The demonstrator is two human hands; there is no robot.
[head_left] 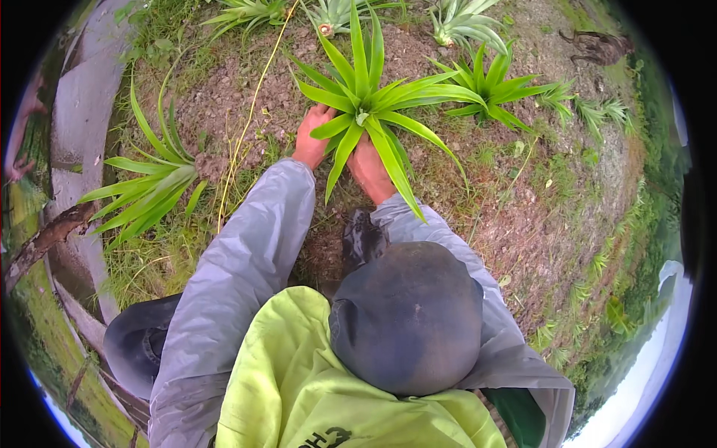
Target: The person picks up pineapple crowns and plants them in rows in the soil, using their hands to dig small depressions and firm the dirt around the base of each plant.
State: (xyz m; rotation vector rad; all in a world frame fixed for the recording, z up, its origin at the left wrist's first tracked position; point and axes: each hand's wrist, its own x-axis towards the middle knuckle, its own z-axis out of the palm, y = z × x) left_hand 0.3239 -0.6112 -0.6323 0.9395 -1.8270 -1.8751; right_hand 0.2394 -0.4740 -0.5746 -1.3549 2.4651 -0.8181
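Observation:
A bright green pineapple plant (364, 104) with long pointed leaves stands in the soil in front of me. At its left side, low by the ground, is my left hand (308, 140), its visible fingers bent and pressed together; leaves cover the fingertips, so whatever they hold cannot be made out. My right hand (371, 170) reaches under the leaves toward the plant's base from the near side. Foliage hides the fingers of that hand. Grey sleeves cover both arms, and a dark rounded knee (409, 317) rises between them.
Another pineapple plant (153, 179) leans at the left, and one more (493, 89) grows to the right. Pale uprooted-looking plants (463, 26) lie along the far side. A long dry stem (250, 112) crosses the soil. A grey paved strip (86, 119) and a branch (52, 239) border the left.

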